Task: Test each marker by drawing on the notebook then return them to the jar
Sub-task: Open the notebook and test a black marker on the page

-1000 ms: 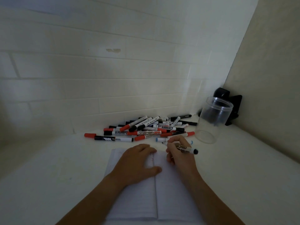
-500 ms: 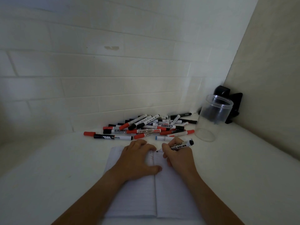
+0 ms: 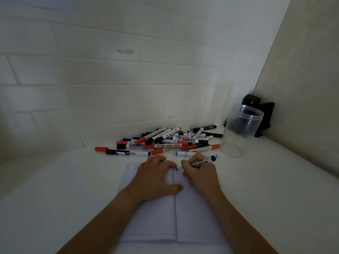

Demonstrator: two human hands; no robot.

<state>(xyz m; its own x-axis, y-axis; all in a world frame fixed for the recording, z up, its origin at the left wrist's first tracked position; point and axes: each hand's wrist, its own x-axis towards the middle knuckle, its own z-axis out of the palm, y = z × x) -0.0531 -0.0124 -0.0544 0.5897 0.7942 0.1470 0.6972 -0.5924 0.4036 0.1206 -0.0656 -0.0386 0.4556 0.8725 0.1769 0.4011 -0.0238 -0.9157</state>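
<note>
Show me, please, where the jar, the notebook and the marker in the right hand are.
jar (image 3: 242, 129): head view, on its clear side wall.
notebook (image 3: 198, 217): head view, on the bare right page.
marker (image 3: 200, 161): head view, on its printed barrel.

The room is dim and a bit grey. Soft light falls on the wall (image 3: 128, 79) above the markers (image 3: 165, 142), and left of them a dark shadow sits. The wall's lines bend near the edges. The jar (image 3: 240, 131) shows faint shine.

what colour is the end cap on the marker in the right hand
Black, on a white barrel with black print, seen in the head view: marker in the right hand.
</note>
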